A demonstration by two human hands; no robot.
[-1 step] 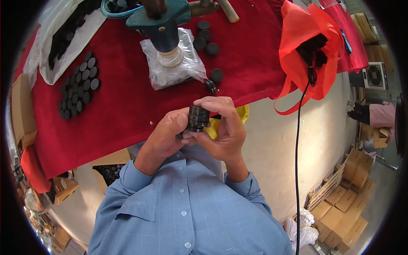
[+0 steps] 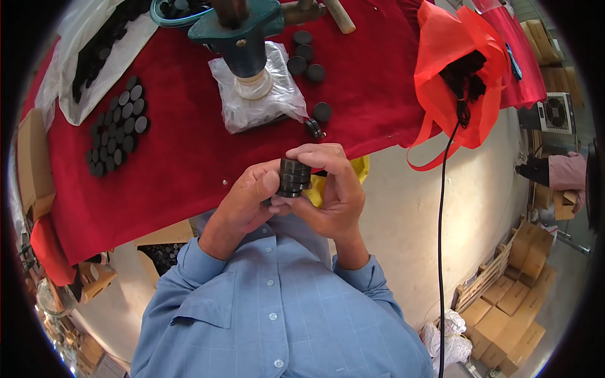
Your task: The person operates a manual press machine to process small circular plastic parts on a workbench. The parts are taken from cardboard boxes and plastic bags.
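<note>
A short stack of black round discs [image 2: 294, 177] is held between my two hands in front of my chest, just off the table's near edge. My left hand [image 2: 251, 189] closes on its left side with the thumb against it. My right hand [image 2: 334, 189] grips it from the right, fingers over the top and thumb below. Part of another dark piece shows under the left fingers. Beyond the hands, a small black-and-metal piece [image 2: 313, 128] and a single black disc [image 2: 322, 112] lie on the red cloth.
A green press [image 2: 242, 38] stands over a plastic-wrapped pad [image 2: 261, 110]. Rows of black discs [image 2: 116, 129] lie left, beside a white plastic bag [image 2: 120, 75]. A red bag [image 2: 435, 57] with a black cable [image 2: 442, 252] hangs right. Cartons [image 2: 504, 309] stand on the floor; another person [image 2: 564, 173] is far right.
</note>
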